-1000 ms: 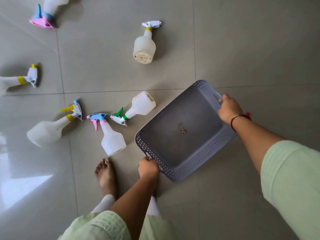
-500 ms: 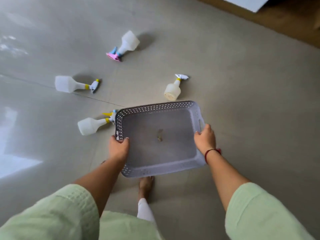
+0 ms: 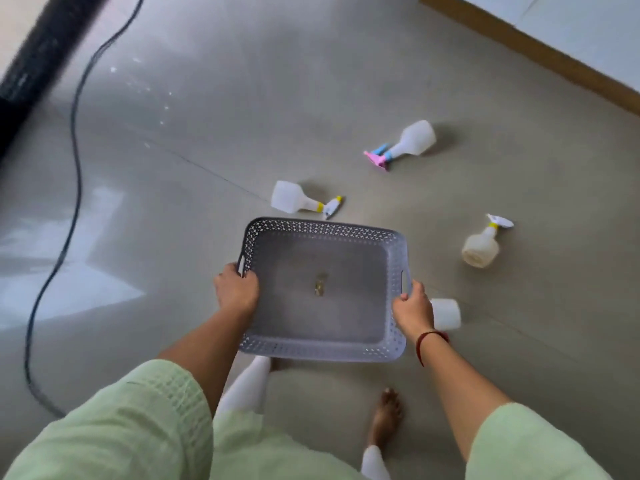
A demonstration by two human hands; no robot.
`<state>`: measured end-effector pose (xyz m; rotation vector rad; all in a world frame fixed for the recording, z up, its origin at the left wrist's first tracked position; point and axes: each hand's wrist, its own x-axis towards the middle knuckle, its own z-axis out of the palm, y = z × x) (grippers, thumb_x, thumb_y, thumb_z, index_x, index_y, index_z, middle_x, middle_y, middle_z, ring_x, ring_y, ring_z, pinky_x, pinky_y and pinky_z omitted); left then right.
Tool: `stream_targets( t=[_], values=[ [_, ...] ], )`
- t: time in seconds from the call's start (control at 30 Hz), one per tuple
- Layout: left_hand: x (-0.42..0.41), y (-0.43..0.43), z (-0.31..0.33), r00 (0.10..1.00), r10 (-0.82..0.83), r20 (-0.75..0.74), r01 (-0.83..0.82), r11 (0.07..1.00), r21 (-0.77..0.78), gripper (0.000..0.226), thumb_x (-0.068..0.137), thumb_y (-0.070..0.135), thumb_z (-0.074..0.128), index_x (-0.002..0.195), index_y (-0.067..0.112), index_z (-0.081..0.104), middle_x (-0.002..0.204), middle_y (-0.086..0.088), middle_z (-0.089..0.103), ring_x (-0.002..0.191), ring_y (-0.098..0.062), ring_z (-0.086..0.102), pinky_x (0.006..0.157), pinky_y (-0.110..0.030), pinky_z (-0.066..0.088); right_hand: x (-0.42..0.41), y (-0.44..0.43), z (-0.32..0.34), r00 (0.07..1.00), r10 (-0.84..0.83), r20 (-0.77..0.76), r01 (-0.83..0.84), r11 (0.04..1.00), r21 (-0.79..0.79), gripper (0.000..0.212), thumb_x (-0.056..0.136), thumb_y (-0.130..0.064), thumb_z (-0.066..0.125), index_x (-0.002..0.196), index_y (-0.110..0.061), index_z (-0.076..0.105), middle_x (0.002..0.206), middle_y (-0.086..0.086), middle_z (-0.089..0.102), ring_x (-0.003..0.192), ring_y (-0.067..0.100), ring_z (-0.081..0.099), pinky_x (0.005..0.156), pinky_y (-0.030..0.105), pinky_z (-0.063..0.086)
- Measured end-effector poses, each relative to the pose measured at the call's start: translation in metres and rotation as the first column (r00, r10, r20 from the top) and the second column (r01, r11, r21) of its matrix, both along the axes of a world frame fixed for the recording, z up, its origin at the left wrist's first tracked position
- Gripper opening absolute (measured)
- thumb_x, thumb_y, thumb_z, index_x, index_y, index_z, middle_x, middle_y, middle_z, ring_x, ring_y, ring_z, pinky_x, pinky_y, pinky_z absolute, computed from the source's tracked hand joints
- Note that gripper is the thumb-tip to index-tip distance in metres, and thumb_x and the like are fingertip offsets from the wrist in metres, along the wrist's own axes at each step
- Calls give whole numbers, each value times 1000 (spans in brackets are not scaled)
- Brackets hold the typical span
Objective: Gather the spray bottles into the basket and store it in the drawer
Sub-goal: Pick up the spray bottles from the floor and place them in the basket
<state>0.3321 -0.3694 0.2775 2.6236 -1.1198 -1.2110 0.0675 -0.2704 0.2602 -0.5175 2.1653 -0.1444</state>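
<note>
Head view, and nearest us both hands are on the grey basket (image 3: 323,349), carried level above the floor (image 3: 173,202). Left hand (image 3: 236,292) is clamped on the short side beside the handle slot, right hand (image 3: 412,310) pinching the rim by the opposite slot. It looks like light, perforated plastic that may flex, so those two handle ends are the sensible hold. Nothing is inside yet but a small mark on the base.

Just beyond the right hand, a white bottle end (image 3: 446,314) peeks out. Further right lies the yellow-collared bottle (image 3: 482,247), on its side. Just past the basket's far rim sits another yellow-collared one (image 3: 294,201), and farthest off the pink-and-blue triggered bottle (image 3: 408,142). They look empty, light, smooth and likely to roll, so the narrow neck is my pick. No drawer in sight.
</note>
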Motion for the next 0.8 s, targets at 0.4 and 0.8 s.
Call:
stream_targets(
  t=[0.4,0.8],
  values=[
    [201,-33,-71,932,325,158,-331,944,8,47,90,14,50,136,1,48,134,-28,49,126,-42,47,111,-45,35,180,-125,-71,950,206,235,-201,979,-46,53,89,-9,46,141,-12,37,124,15,57,113,34,56,91,34,45],
    [241,-30,-189,889,389,241,-407,913,28,49,86,23,49,131,2,50,133,-26,50,118,-42,51,106,-46,40,223,-150,-182,879,379,289,-390,921,-20,61,87,-11,51,144,-12,30,133,13,53,116,35,56,98,43,48]
  ],
)
